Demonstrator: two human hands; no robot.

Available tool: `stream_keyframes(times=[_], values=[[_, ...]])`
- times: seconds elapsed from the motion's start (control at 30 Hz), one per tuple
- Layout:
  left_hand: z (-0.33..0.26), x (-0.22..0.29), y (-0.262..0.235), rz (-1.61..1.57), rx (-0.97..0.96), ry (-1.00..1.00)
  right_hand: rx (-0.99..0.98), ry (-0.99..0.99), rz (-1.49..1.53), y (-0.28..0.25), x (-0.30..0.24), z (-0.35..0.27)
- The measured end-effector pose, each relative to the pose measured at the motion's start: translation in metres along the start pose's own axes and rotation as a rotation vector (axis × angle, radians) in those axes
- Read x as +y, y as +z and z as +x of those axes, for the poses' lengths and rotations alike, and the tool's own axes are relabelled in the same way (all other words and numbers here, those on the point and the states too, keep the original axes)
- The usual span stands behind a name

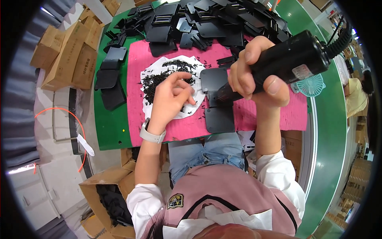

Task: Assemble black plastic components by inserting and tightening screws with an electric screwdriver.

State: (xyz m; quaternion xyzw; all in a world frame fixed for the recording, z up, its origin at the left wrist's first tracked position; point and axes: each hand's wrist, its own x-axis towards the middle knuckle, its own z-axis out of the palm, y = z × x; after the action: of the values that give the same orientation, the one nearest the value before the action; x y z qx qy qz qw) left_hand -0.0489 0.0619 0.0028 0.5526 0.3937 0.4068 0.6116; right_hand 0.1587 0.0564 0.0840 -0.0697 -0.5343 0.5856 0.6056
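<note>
Your green table (113, 133) spans the view, and a pink mat (136, 99) lies over its middle. Along the far edge sits a heap (207, 24) of black plates and brackets, some overlapping the mat. More black plates (106, 79) lie to the left of the mat. Cartons (59, 59) stand beyond the table's left side, and an open box (113, 174) with black pieces in it sits below, near your left elbow.

Your right hand (256, 75) is wrapped firmly round the black driver (288, 57), which slants down to the left, a coiled cord (340, 44) running from its rear. The driver's nose is over the middle of the black part (220, 119); you can't tell from here whether the tip touches. That part lies on the mat in front of you, just right of the white sheet (156, 65), with a flat panel at its far end and another at its near end.

Your left hand (175, 93) is over the sheet, fingers loosely curled; whether they pinch anything can't be told. A teal dish (310, 85) sits right of the driver. A pale strap (152, 135) circles your left wrist. Small black screws (150, 84) cover much of the sheet, with some strays on the mat.
</note>
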Motion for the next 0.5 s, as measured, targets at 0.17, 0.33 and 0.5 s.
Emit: stream_keyframes(times=[0.17,0.33,0.5], values=[[-0.008,0.003,0.016,0.077,-0.118,-0.144,0.049,0.029,-0.060,0.001,0.004,-0.001],[0.000,0.008,0.018,0.049,-0.215,-0.265,0.066,0.054,-0.047,0.000,0.005,-0.004],[0.003,-0.006,0.023,0.030,-0.180,-0.200,0.023,0.069,-0.189,0.009,0.017,-0.001]])
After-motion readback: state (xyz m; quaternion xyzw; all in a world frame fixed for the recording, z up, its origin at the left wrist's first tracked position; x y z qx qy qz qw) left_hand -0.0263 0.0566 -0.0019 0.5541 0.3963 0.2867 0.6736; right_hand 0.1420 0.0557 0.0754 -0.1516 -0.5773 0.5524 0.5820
